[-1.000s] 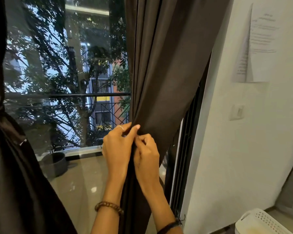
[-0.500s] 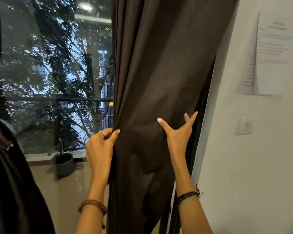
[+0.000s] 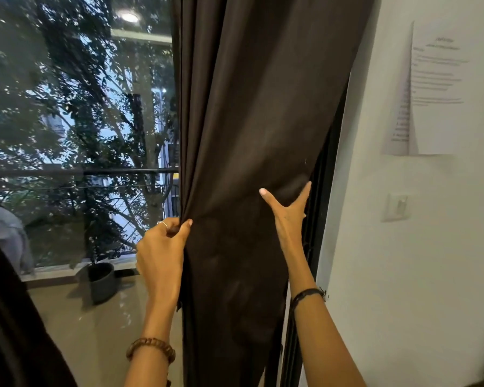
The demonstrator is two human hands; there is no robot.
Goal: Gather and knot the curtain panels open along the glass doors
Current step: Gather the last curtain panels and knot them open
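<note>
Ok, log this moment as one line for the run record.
step: gathering curtain | left hand: pinches its left edge | right hand: spread, reaching round its right edge | knot: not yet tied

Home: curtain (image 3: 252, 107), balcony doors (image 3: 81, 135)
</note>
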